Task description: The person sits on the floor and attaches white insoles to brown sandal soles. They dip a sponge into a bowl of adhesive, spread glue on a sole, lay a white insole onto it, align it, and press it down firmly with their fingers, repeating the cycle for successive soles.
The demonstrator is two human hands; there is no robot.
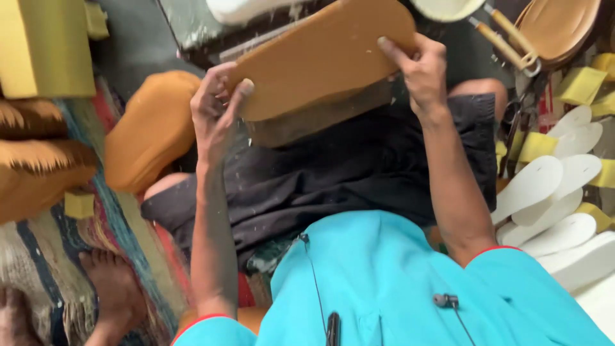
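Seen from above: the left hand [214, 106] pinches the left edge of a tan sole-shaped sheet [320, 57], held over the lap in front of a dark desk [192, 25]. The right hand [419, 70] pinches its right edge. It looks light, thin and bendy, best gripped at both edges. White soles [551, 192] lie at the right.

place: footwear workshop | signs: stacked white soles [551, 198], foam blocks [45, 48]
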